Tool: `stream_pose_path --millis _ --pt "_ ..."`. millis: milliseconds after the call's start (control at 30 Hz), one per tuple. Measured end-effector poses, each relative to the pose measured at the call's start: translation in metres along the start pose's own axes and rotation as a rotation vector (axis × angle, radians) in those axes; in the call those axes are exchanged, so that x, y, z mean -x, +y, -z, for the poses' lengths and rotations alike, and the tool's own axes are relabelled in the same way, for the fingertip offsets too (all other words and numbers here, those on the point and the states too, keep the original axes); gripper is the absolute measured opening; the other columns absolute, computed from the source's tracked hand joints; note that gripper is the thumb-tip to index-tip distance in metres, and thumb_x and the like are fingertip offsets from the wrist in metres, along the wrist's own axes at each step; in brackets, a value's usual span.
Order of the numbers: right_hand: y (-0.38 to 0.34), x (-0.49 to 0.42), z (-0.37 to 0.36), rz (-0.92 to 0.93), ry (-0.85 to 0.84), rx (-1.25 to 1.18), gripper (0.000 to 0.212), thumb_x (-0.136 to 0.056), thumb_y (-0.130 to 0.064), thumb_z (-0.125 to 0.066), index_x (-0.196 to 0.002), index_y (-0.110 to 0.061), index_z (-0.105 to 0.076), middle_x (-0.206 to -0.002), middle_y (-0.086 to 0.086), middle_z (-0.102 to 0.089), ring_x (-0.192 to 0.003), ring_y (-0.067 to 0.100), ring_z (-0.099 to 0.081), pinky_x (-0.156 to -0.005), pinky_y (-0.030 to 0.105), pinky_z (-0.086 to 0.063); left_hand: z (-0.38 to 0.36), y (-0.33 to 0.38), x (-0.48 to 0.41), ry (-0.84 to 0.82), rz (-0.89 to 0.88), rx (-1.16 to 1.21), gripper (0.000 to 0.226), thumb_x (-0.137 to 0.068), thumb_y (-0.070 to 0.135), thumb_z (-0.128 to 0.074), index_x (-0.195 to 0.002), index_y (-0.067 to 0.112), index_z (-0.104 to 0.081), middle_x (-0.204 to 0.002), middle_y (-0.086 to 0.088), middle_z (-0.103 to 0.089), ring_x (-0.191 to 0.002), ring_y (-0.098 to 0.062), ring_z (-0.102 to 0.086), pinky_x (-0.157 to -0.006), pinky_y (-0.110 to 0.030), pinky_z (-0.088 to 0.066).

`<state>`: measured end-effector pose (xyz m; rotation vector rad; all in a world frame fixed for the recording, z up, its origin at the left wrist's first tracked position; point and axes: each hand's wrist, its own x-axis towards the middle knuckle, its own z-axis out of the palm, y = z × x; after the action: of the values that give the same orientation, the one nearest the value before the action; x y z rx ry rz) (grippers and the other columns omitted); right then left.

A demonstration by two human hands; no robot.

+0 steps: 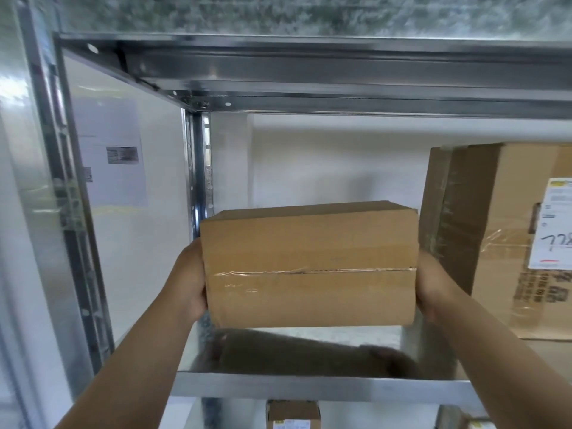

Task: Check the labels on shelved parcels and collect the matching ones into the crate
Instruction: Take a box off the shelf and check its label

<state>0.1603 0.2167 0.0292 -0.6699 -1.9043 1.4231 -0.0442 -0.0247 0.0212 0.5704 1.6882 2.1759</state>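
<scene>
A plain brown cardboard parcel [309, 264] with clear tape along its seam is held up in front of me, above the metal shelf [309, 390]. My left hand [189, 283] grips its left end and my right hand [431, 286] grips its right end; the fingers of both are hidden behind the box. No label shows on the face turned to me. A larger cardboard parcel [501, 239] stands on the shelf to the right, with a white label [551, 224] bearing handwritten digits. The crate is not in view.
The steel rack's upper shelf [309, 66] runs overhead and its upright post [201, 171] stands behind the held parcel. A small labelled box [292, 414] sits on the shelf below. A paper notice [111, 150] hangs on the white wall at left.
</scene>
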Motion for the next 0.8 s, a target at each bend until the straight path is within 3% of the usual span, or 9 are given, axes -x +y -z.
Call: stream_pose_path --millis 100,200,267,367,533,667,800 --pt "0.004 -0.002 0.000 -0.044 -0.003 -0.023 0.043 -0.111 -0.024 -0.038 -0.079 -0.016 -0.064 -0.079 0.010 -0.070 -0.088 0.040 -0.066 -0.089 0.049 -0.053 -0.004 0.003 -0.003 -0.067 0.025 0.147 0.034 -0.103 0.018 -0.052 -0.072 0.019 -0.066 -0.063 -0.003 -0.066 -0.049 -0.021 -0.066 -0.049 -0.030 -0.057" --pt "0.001 0.001 0.003 -0.081 -0.034 -0.071 0.038 -0.109 -0.023 -0.042 -0.081 -0.014 -0.065 -0.076 0.009 -0.069 -0.075 0.032 -0.066 -0.075 0.039 -0.054 -0.006 0.004 -0.001 -0.197 -0.016 0.202 0.048 -0.104 0.036 -0.048 -0.072 0.020 -0.080 -0.074 -0.004 -0.076 -0.064 -0.022 -0.075 -0.055 -0.031 -0.061" --pt "-0.001 0.002 0.007 -0.106 -0.075 -0.092 0.033 -0.107 -0.023 -0.046 -0.084 -0.014 -0.067 -0.082 0.012 -0.068 -0.076 0.032 -0.066 -0.076 0.040 -0.054 -0.005 0.004 0.003 -0.244 -0.098 0.178 0.048 -0.104 0.047 -0.044 -0.096 0.022 -0.084 -0.099 -0.006 -0.080 -0.090 -0.023 -0.078 -0.071 -0.034 -0.063" --pt "-0.009 -0.004 0.007 -0.108 -0.058 -0.128 0.031 -0.107 -0.027 -0.047 -0.092 -0.013 -0.071 -0.082 0.010 -0.074 -0.080 0.032 -0.069 -0.084 0.046 -0.056 0.001 0.000 0.005 -0.271 -0.209 0.137 0.047 -0.100 0.048 -0.052 -0.136 0.022 -0.066 -0.133 -0.009 -0.071 -0.120 -0.026 -0.069 -0.096 -0.042 -0.055" --pt "-0.016 -0.001 0.005 -0.005 -0.112 -0.312 0.049 -0.108 -0.052 -0.039 -0.105 -0.024 -0.079 -0.102 0.004 -0.082 -0.088 0.022 -0.080 -0.079 0.040 -0.060 -0.002 -0.001 0.006 -0.296 -0.317 0.121 0.048 -0.096 0.041 -0.053 -0.140 0.024 -0.061 -0.135 -0.008 -0.069 -0.119 -0.023 -0.069 -0.091 -0.034 -0.061" --pt "-0.011 0.002 0.005 0.023 -0.180 -0.466 0.058 -0.108 -0.053 -0.035 -0.091 -0.027 -0.084 -0.096 0.000 -0.083 -0.082 0.017 -0.080 -0.063 0.032 -0.062 -0.006 0.000 0.008 -0.263 -0.326 0.182 0.043 -0.097 0.040 -0.055 -0.135 0.023 -0.064 -0.129 -0.008 -0.071 -0.110 -0.020 -0.072 -0.082 -0.031 -0.062" --pt "-0.009 0.005 0.003 0.170 -0.116 -0.426 0.043 -0.108 -0.043 -0.042 -0.099 -0.035 -0.083 -0.100 -0.001 -0.082 -0.090 0.017 -0.079 -0.087 0.041 -0.055 -0.008 -0.001 0.009 -0.246 -0.312 0.229 0.042 -0.096 0.037 -0.051 -0.134 0.027 -0.064 -0.126 -0.003 -0.073 -0.107 -0.018 -0.072 -0.080 -0.031 -0.061"
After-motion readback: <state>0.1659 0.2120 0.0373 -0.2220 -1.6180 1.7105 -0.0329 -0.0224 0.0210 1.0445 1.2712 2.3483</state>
